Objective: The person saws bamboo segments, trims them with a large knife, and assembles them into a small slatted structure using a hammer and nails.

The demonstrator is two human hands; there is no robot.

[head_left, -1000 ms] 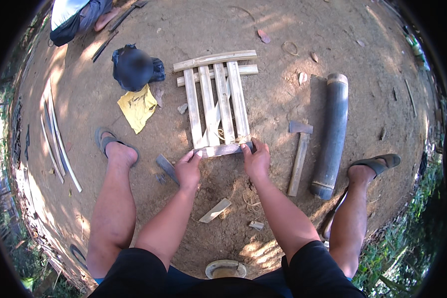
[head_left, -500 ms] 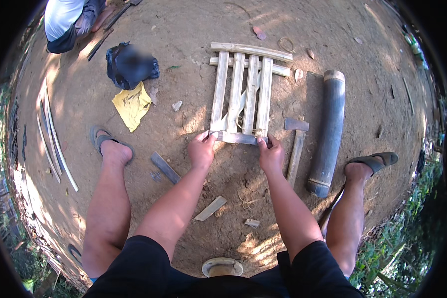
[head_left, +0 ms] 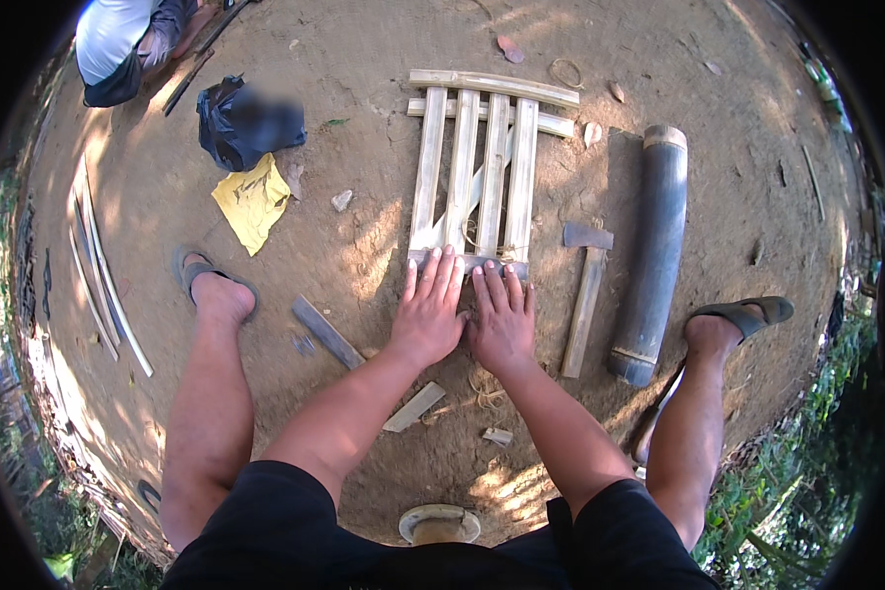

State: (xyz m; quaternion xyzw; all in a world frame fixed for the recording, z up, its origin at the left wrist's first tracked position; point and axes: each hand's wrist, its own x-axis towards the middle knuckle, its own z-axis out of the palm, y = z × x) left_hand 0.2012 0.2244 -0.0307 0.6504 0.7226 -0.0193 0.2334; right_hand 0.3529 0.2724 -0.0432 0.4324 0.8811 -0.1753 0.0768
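Observation:
A small frame of pale split-bamboo slats (head_left: 465, 167) lies on the dirt in front of me. Several upright slats run between two crosspieces at its far end and a darker crosspiece (head_left: 469, 263) at its near end. My left hand (head_left: 429, 315) lies flat, its fingertips on the left part of this near crosspiece. Beside it, my right hand (head_left: 502, 323) rests with fingers stretched on the right part. Both hands are open, thumbs close together, and partly cover the crosspiece. Thin tie strips (head_left: 471, 236) show near that end, and a slanted slat passes beneath the uprights.
Right of the frame lie a hatchet (head_left: 586, 305) and a thick bamboo tube (head_left: 651, 256). Offcuts (head_left: 415, 406) and a dark strip (head_left: 326, 332) lie nearer. Left are a black plastic bag (head_left: 228, 123), yellow sheet (head_left: 253, 205) and long strips (head_left: 101, 265). Another person (head_left: 118, 49) crouches far left.
Both hands have let go of the near crosspiece's ends, moved inward and now lie flat with fingers outstretched. The frame sits slightly farther up and left in view.

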